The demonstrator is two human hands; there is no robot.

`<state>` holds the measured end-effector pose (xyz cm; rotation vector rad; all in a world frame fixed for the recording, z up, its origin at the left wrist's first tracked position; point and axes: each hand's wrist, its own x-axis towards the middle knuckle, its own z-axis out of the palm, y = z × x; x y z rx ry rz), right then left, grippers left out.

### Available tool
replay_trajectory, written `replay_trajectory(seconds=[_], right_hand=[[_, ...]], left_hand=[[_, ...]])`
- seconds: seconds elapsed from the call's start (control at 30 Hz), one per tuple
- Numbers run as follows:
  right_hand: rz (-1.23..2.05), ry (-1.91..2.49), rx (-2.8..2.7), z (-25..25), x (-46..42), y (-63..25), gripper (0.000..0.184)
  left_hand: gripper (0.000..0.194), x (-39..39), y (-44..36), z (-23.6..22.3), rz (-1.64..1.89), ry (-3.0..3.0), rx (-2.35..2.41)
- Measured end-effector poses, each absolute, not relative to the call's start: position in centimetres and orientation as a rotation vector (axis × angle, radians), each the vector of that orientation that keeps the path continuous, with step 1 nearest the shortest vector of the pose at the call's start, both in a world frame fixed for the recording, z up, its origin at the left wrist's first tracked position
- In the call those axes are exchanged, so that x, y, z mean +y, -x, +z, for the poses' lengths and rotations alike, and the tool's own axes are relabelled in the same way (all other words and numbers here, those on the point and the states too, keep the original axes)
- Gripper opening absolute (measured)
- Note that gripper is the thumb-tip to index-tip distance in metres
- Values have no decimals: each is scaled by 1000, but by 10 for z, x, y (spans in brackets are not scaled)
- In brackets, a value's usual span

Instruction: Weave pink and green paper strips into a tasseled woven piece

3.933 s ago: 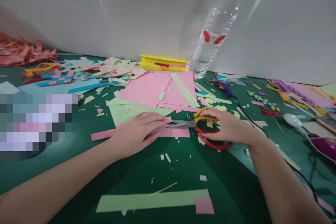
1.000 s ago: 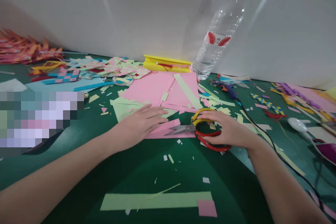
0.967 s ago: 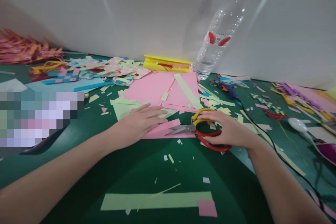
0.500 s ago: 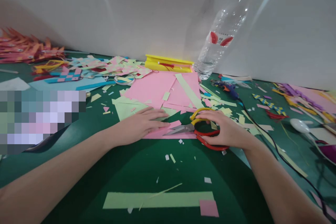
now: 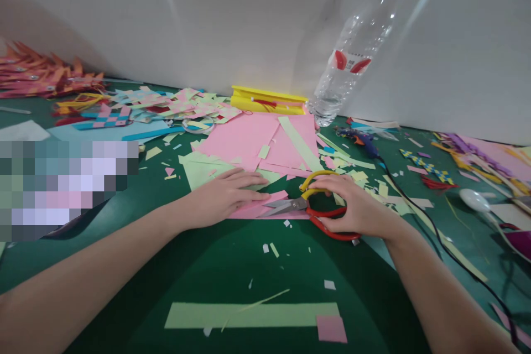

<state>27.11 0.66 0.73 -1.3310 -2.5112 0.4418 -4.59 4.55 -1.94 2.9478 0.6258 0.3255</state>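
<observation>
My left hand (image 5: 230, 194) lies flat, fingers stretched out, over a pink paper strip (image 5: 251, 211) on the green table. My right hand (image 5: 352, 204) grips a pair of scissors (image 5: 299, 204) with one yellow and one red handle loop. The scissor blades are slightly apart and lie over the strip, pointing left toward my left fingertips. Part of the strip is hidden under my left hand. Behind the hands are pink sheets (image 5: 240, 141) and a light green sheet (image 5: 203, 171).
A plastic bottle (image 5: 352, 61) leans against the wall, beside a yellow folded piece (image 5: 265, 100). To the right lie a blue glue gun (image 5: 360, 140) with a black cord and a white spoon (image 5: 475, 199). A green strip (image 5: 249, 315) lies in front, with paper scraps around.
</observation>
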Motion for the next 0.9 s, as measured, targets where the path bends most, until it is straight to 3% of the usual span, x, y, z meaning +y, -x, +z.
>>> replay_trajectory(seconds=[0.9], right_hand=[[545, 1348, -2495, 8, 1, -250, 49]], left_hand=[[39, 46, 44, -19, 375, -2951, 625]])
